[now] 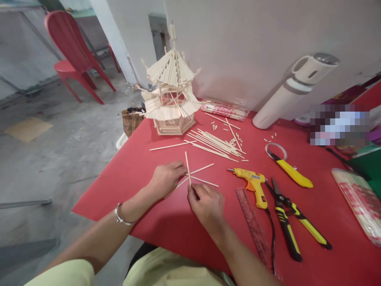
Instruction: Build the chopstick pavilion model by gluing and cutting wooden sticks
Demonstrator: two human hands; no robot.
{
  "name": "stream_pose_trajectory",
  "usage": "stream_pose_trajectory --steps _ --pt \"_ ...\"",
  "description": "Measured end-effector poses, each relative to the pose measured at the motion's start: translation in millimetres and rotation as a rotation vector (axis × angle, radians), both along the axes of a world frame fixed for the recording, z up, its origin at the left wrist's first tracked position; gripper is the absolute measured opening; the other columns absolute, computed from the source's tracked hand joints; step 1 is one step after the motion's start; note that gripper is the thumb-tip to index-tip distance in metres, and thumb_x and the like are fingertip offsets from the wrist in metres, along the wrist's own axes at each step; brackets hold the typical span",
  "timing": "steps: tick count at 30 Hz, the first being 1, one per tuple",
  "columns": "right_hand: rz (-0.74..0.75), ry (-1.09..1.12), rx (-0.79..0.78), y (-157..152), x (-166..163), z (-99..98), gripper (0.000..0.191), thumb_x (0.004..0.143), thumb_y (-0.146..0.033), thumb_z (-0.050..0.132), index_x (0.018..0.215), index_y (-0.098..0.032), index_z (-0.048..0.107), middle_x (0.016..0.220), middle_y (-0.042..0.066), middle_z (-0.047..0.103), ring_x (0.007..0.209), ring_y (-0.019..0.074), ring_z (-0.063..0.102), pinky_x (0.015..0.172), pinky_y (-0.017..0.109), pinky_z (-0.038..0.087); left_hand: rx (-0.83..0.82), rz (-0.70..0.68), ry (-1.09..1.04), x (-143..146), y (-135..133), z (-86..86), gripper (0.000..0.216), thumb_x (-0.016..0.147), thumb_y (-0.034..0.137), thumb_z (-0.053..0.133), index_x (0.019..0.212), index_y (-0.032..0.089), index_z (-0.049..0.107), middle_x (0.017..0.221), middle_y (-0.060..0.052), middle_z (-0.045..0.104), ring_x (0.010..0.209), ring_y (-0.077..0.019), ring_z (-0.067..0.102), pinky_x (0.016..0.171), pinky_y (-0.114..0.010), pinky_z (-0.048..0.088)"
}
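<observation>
My left hand (166, 177) rests on the red table (143, 222) with its fingers curled onto thin wooden sticks (202, 174) that lie crossed on the surface. My right hand (206, 204) pinches the lower end of one stick (187, 169), which stands nearly upright between both hands. Behind them stands a pagoda model (171, 93) built of the same sticks, and a loose pile of sticks (216, 143) lies to its right.
To the right lie a yellow glue gun (253, 184), a clear ruler (253, 224), yellow-handled cutters (290, 222), a yellow-handled tool (291, 171) and packs of sticks (360, 204). A white cylinder (294, 89) leans on the wall. A red chair (74, 55) stands on the floor at left.
</observation>
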State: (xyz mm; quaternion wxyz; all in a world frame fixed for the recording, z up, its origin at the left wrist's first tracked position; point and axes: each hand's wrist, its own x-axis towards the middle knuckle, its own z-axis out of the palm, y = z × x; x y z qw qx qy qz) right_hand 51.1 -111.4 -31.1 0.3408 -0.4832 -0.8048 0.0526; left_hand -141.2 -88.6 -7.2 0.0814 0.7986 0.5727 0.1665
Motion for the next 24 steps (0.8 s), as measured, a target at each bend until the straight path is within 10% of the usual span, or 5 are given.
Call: stream_pose_trajectory --steps 24 --pt "-0.049 -0.014 0.006 -0.2 -2.7 -3.4 0.025 0.092 -0.025 0.059 0.072 -0.025 0.074 0.061 -0.001 0.066 0.055 0.0106 0.054 0.058 0.029 0.027 0.042 -0.019 0.085 -3.3 2.3 -1.0 0.031 0.099 0.015 0.041 0.096 0.024 0.071 0.097 -0.004 0.071 0.081 -0.0162 0.064 0.056 -0.026 0.036"
